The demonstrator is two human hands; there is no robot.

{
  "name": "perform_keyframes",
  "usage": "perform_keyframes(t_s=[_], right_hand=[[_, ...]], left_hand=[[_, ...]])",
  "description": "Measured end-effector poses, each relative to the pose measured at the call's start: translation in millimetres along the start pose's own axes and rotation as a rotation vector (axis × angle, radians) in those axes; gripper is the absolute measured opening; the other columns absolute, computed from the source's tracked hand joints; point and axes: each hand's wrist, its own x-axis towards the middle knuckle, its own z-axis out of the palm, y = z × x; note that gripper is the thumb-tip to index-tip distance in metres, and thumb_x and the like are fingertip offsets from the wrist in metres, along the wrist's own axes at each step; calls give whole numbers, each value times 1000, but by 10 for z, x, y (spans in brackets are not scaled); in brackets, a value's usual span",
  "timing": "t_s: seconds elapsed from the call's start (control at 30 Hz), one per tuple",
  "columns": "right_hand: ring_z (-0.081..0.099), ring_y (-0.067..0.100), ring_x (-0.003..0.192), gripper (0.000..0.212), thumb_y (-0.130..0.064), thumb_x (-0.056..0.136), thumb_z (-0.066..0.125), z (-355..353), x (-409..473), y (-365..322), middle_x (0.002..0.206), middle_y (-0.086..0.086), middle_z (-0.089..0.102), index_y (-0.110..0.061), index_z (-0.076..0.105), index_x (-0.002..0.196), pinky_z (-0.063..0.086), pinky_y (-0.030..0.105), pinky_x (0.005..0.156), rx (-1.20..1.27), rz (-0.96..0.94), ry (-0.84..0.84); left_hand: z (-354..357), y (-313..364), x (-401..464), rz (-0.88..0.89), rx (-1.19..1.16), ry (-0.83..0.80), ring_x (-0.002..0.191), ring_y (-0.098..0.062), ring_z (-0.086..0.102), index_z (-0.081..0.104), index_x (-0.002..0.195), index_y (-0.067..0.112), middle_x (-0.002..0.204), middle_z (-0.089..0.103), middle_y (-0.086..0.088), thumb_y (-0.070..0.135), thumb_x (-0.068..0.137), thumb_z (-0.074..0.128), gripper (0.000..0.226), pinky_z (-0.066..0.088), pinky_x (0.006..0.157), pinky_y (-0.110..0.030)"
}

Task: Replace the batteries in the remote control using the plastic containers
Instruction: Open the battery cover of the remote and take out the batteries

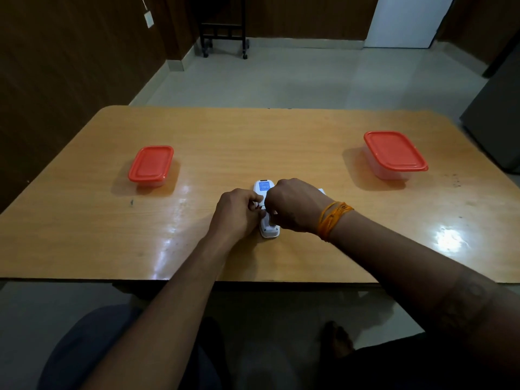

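Both hands meet over the white remote control, which lies back-up on the bench directly beneath them, its blue label showing just beyond the knuckles. The left hand has its fingers curled against the remote's left edge, steadying it; the right hand is curled down over the middle with its fingertips hidden, so I cannot tell whether it pinches a battery or only works at the open compartment. A sliver of white just beyond the right hand may be the removed cover, though it is too hidden to be sure. The step looks like the battery swap at the compartment itself. Both plastic containers, the left container and right container, sit well apart to either side with orange lids on, so the next move calls for freeing one hand to reach out and unlid one
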Motion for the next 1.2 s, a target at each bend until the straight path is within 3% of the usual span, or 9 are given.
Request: perform_keyframes(t_s=[0.17,0.27,0.37,0.47,0.6,0.7,0.77,0.9,1.2], right_hand=[[69,35,97,18,-24,96,70,-87,21,-19,106,14,70,-11,73,108,51,36,74,-27,-70,-40],[67,35,91,20,-26,95,71,-147,12,-28,100,14,67,-10,73,107,51,37,72,-45,-88,-58],[54,32,75,14,-24,92,69,-137,-20,-25,82,8,48,-11,69,97,44,35,65,-33,-87,-56],[57,33,72,12,-24,88,65,-26,-81,-21,82,6,56,-15,56,87,43,36,62,54,-102,21],[66,35,79,25,-19,88,62,159,-130,-4,94,7,70,-16,64,112,54,44,65,222,-120,152],[66,31,77,33,-18,89,63,274,-165,0,92,5,70,-19,62,121,52,41,64,327,-122,199],[65,30,80,30,-18,89,63,334,-182,5,93,5,70,-18,62,120,53,42,67,399,-106,219],[64,31,79,15,-16,90,62,416,-187,-17,90,7,70,-17,66,104,50,41,65,476,-88,263],[61,16,71,11,-25,87,74,483,-186,-46,80,-2,69,-17,79,91,51,35,66,670,99,310]], left_hand=[[-39,44,-32,44,24,7,77,-18,52,80,91,12,82,68,-11,12,87,71,10,37,69,-26],[-68,77,-63,37,37,-6,76,-24,53,70,73,16,72,56,-4,10,86,69,15,35,66,-28],[-71,99,-68,35,57,-17,87,-34,63,75,82,8,84,69,-17,8,87,68,9,34,66,-28],[-78,113,-75,32,60,-31,96,-34,67,80,89,13,98,75,-18,10,87,67,14,36,68,-26],[-80,103,-72,20,60,-50,86,-35,67,63,65,27,71,60,-4,9,85,63,27,39,64,-29],[-76,76,-62,10,26,-53,78,-29,64,62,64,30,72,63,-2,5,84,59,33,46,63,-30],[-67,57,-51,16,-3,-49,80,-25,64,72,70,29,80,69,-4,4,87,57,34,43,65,-26],[-36,9,-26,1,-32,-20,104,-24,70,82,114,18,115,77,-7,9,92,61,32,49,81,-25],[-2,-41,8,-16,-53,3,107,-20,71,79,122,17,117,77,-7,14,90,76,33,49,87,-23]])
